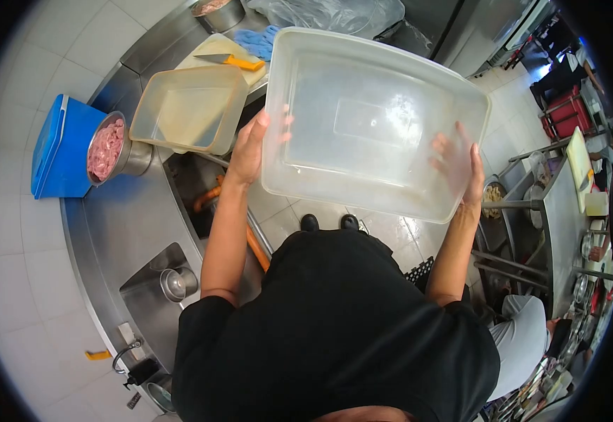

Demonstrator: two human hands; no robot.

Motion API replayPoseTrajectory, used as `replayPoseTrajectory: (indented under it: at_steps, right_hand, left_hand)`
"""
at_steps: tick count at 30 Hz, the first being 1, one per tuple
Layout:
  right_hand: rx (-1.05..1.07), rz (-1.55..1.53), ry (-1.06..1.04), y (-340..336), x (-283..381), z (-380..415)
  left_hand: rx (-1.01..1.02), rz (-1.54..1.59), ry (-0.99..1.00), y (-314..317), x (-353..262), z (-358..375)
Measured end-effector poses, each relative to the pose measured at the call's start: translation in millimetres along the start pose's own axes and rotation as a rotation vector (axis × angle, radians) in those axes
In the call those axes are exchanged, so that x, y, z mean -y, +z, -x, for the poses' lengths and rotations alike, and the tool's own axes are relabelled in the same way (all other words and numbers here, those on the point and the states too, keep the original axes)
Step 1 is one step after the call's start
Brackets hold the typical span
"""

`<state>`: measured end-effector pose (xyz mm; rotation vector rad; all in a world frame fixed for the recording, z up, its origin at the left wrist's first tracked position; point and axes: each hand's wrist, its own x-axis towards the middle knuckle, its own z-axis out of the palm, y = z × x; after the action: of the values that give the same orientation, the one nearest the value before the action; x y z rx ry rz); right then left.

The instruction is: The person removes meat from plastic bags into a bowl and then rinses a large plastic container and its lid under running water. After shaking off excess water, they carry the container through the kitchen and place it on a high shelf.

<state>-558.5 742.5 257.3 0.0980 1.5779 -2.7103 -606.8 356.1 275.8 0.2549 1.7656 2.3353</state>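
Note:
Between both hands I hold a large translucent plastic tub [363, 119], tilted so that its inside faces me; it looks bare within. My left hand [252, 148] grips the tub's left side, thumb on the near face and fingers showing faintly through the plastic. On the opposite side, my right hand [467, 169] is closed round the wall, its fingers blurred behind it. A smaller translucent container [232, 126] stands on the counter just left of my left hand. Behind it, a knife with a yellow handle [244, 63] lies on a white cutting board [204, 53].
Along the left counter [120, 225] stand a metal bowl of raw meat [106, 151], a blue box [67, 148] and a sink [155, 271] holding a small metal pot. A blue cloth [256, 42] lies farther back. At right are a steel table [563, 232] and a person in grey [521, 344].

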Motion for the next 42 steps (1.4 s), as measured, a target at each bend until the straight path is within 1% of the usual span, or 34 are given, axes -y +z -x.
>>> replayPoseTrajectory:
  at_steps: [2,6,8,13,14,16,17,18,19,20,21,23,24,26,30,32,39,41,42]
  right_hand:
    - [-0.018,0.011,-0.012,-0.1,2.8,3.7]
    - [-0.071,0.120,-0.074,0.0,8.3,8.8]
    - [-0.084,0.166,-0.092,1.9,10.6,10.8]
    - [-0.137,0.172,-0.070,2.1,13.9,16.8]
    - [-0.137,0.168,-0.069,-0.4,13.5,17.5]
    - [-0.041,0.136,-0.133,-5.7,11.9,18.3]
    - [-0.035,0.132,-0.134,-5.4,11.6,18.9]
    - [-0.025,0.129,-0.183,-5.2,12.6,21.0]
    - [-0.015,0.128,-0.234,-5.0,14.2,22.4]
    - [-0.010,0.127,-0.240,-5.2,15.9,23.2]
    - [-0.016,0.082,-0.263,-5.7,17.3,24.4]
    - [-0.025,0.033,-0.291,-6.2,19.4,24.6]
    - [-0.018,0.019,-0.301,-6.2,19.7,25.4]
    - [-0.006,0.007,-0.309,-6.9,19.7,26.2]
    - [0.011,-0.029,-0.341,-14.9,20.8,27.1]
    - [0.013,-0.030,-0.345,-17.0,23.8,28.5]
    - [0.011,-0.026,-0.447,-20.8,33.4,27.2]
    - [0.022,-0.024,-0.471,-21.3,33.1,27.0]
    - [0.019,-0.032,-0.485,-21.4,32.8,26.8]
  left_hand:
    - [-0.050,-0.138,0.003,3.7,-0.4,-1.0]
    - [-0.041,-0.149,-0.016,7.3,2.5,-3.4]
    - [-0.038,0.080,-0.014,7.6,6.9,-4.0]
    - [0.010,0.085,0.011,7.5,7.8,-1.8]
    - [0.019,0.078,0.015,7.9,6.2,-0.9]
    - [0.043,0.059,0.046,13.0,0.8,2.2]
    - [0.070,0.046,0.078,14.9,-2.2,3.4]
    - [0.066,0.042,0.083,12.9,-1.5,6.0]
    - [0.085,0.113,0.043,9.1,2.3,8.5]
    - [0.108,0.184,0.003,6.2,7.0,10.6]
    - [0.112,0.180,0.009,4.3,15.0,15.9]
    - [0.138,0.311,-0.097,8.0,25.0,26.2]
    - [0.139,0.308,-0.097,13.3,25.0,25.9]
    - [0.279,0.470,-0.074,26.3,23.0,24.9]
    - [0.235,0.366,-0.086,22.7,19.8,22.5]
    - [0.152,0.130,-0.068,25.5,9.5,25.2]
    - [0.192,0.129,-0.040,40.6,-5.9,25.8]
    - [0.239,0.259,-0.081,38.8,-1.5,23.7]
    - [0.240,0.259,-0.081,40.2,-2.8,24.0]
